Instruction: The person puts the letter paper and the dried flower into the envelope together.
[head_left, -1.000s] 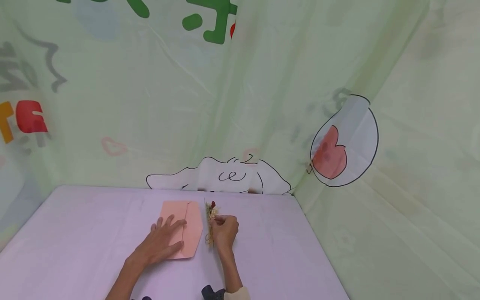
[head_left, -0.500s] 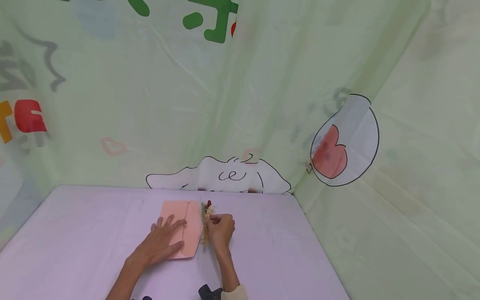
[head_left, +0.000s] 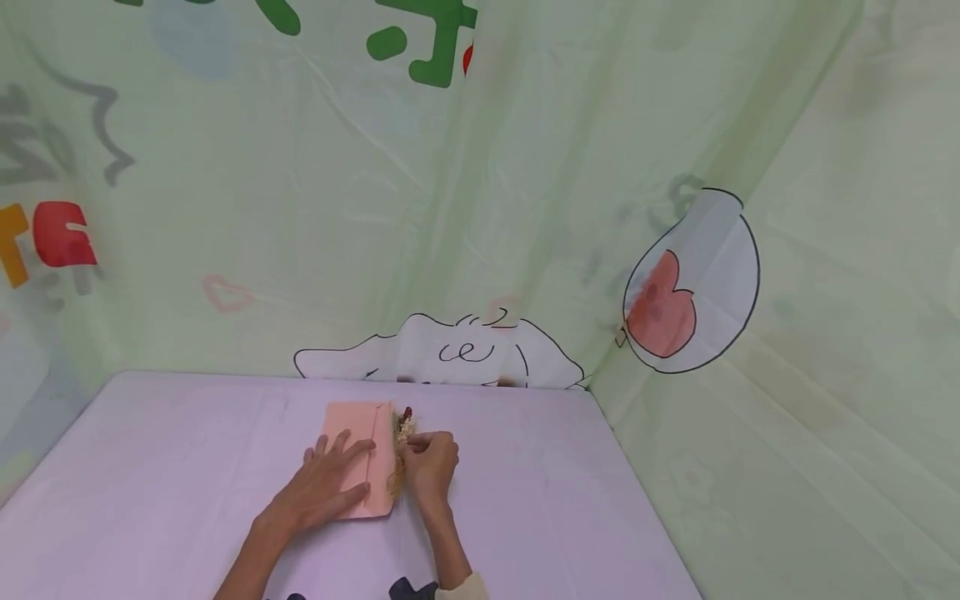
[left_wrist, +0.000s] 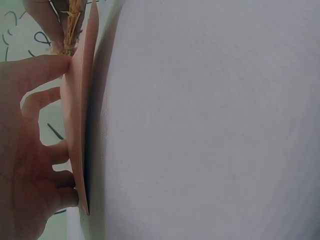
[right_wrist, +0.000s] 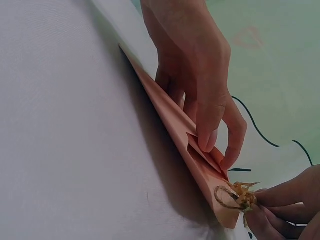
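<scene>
A pink envelope (head_left: 383, 467) lies on the table, its open side and flap facing right. My left hand (head_left: 318, 485) rests on it with fingers spread, and in the right wrist view the thumb touches near the lifted edge of its opening (right_wrist: 200, 150). Between thumb and fingertips my right hand (head_left: 433, 468) pinches a small bunch of dried flowers (head_left: 406, 427), with a dark red bloom at the top and pale blossoms below. The bunch overlaps the envelope's flap. A twine loop (right_wrist: 225, 199) hangs at its straw-coloured stems in the right wrist view.
A pale lilac cloth covers the table (head_left: 562, 500). Behind it and to the right hang light green printed curtains (head_left: 337, 208). A dark wrist device (head_left: 411, 589) and a cream sleeve (head_left: 463, 587) show at the right forearm.
My right hand has moved left with the dried flower bunch, from beside the envelope to over its flap. The left hand has stayed in place on the envelope.
</scene>
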